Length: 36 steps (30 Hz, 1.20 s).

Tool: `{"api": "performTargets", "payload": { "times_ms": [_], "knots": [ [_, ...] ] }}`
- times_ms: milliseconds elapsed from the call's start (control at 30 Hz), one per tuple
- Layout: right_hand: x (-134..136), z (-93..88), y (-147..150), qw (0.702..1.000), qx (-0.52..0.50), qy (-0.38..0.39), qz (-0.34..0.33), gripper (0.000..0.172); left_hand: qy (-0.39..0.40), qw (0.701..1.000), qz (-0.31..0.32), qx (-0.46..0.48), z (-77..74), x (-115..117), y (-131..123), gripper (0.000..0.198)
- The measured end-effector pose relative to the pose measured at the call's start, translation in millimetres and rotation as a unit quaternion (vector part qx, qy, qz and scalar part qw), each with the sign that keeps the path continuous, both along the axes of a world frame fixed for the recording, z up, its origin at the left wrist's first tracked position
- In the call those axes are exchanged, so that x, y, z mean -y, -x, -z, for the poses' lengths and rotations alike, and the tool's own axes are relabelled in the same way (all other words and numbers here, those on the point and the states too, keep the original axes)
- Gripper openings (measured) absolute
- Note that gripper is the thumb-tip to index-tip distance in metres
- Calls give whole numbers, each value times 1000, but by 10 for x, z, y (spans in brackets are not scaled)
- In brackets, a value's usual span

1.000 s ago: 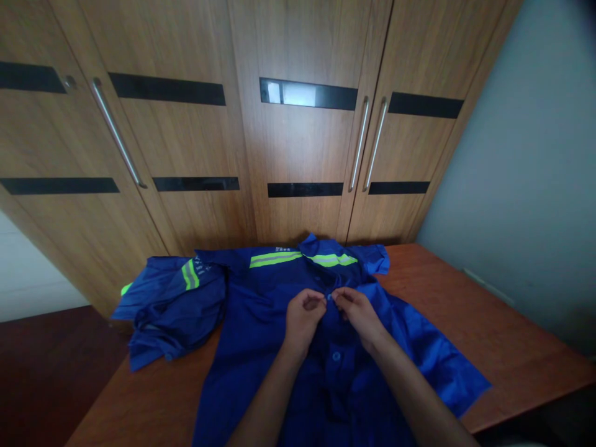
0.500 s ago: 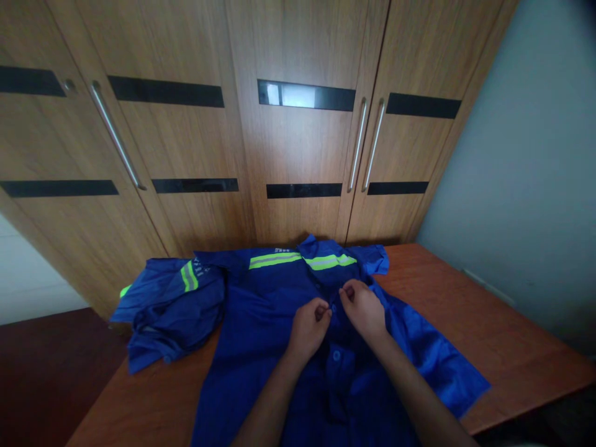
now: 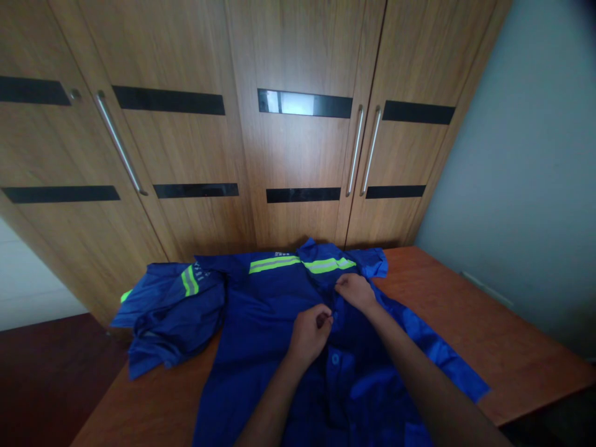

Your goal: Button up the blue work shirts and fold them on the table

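A blue work shirt (image 3: pixel 261 335) with yellow-green reflective stripes (image 3: pixel 274 264) lies front-up on a brown wooden table (image 3: pixel 488 335). My left hand (image 3: pixel 311 333) is closed in a pinch on the shirt's front placket, just above a blue button (image 3: pixel 335 359). My right hand (image 3: pixel 356 290) is closed on the shirt's front edge higher up, below the collar (image 3: pixel 316 249). The two hands are apart, the right one farther from me.
A second blue garment (image 3: pixel 167 307) with a reflective stripe lies bunched at the table's left end. Wooden wardrobe doors (image 3: pixel 298 143) with metal handles stand right behind the table. A grey wall (image 3: pixel 526 186) runs along the right side.
My right hand has moved up the shirt front toward the collar. My left hand has slid slightly down and toward me. The hands, first together, are now apart.
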State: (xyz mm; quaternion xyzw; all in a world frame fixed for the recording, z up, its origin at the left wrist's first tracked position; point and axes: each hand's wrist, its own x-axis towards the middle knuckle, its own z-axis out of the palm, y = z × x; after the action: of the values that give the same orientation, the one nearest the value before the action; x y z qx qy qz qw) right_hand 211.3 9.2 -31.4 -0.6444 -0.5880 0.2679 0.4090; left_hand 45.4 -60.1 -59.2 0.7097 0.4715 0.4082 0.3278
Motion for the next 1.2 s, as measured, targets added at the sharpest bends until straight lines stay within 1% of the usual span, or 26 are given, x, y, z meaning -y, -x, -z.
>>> {"api": "performTargets", "payload": {
  "times_ms": [33, 67, 133, 200, 267, 333, 400, 433, 500, 533, 600, 667, 700, 733, 800, 833, 900, 967, 1067, 1200],
  "knots": [
    [-2, 3, -9, 999, -32, 6, -2, 6, 0, 1000, -2, -6, -5, 3, -2, 12],
    [1, 9, -20, 998, -65, 13, -4, 8, 0, 1000, -5, -13, -9, 7, -5, 12],
    [18, 25, -47, 992, -127, 27, -3, 18, 0, 1000, -12, -25, -18, 17, -9, 11],
    [40, 51, -85, 985, -166, 36, 1, 23, 0, 999, -20, -39, -23, 27, -9, 11],
    [60, 88, -132, 984, -176, 42, 8, 25, 1, 998, -25, -54, -24, 33, -7, 11],
    [77, 129, -184, 986, -159, 45, 22, 27, 0, 997, -25, -67, -22, 35, -5, 12],
    [95, 154, -223, 991, -122, 40, 42, 25, -3, 997, -23, -79, -20, 39, -6, 12],
    [108, 153, -230, 993, -100, 32, 53, 21, -5, 996, -23, -85, -20, 43, -9, 13],
    [142, 113, -207, 995, -60, 3, 75, 6, -11, 995, -25, -93, -27, 61, -21, 15],
    [164, 74, -172, 996, -26, -28, 77, 4, -16, 995, -28, -99, -34, 74, -29, 15],
    [212, -31, -58, 988, 80, -116, 56, 18, -36, 992, -40, -115, -62, 102, -48, 16],
    [254, -142, 93, 960, 206, -187, 24, 23, -73, 988, -59, -125, -113, 115, -65, 17],
    [269, -188, 168, 946, 259, -196, 18, 24, -96, 985, -68, -126, -149, 106, -70, 19],
    [278, -223, 234, 937, 296, -184, 25, 25, -116, 982, -77, -124, -190, 84, -73, 22],
    [276, -254, 321, 931, 340, -125, 55, 29, -137, 977, -89, -138, -282, -3, -74, 27],
    [267, -251, 338, 934, 339, -93, 67, 29, -133, 973, -92, -165, -327, -68, -74, 29],
    [235, -218, 321, 952, 295, -48, 68, 26, -108, 963, -91, -231, -396, -225, -79, 32],
    [192, -167, 261, 971, 232, -34, 52, 20, -77, 952, -84, -284, -417, -395, -94, 30],
    [117, -74, 168, 985, 166, -45, 33, 14, -34, 943, -77, -323, -352, -610, -129, 21],
    [5, 98, 159, 995, 63, -73, 15, 16, 20, 933, -78, -351, -191, -764, -156, 16]
  ]
}}
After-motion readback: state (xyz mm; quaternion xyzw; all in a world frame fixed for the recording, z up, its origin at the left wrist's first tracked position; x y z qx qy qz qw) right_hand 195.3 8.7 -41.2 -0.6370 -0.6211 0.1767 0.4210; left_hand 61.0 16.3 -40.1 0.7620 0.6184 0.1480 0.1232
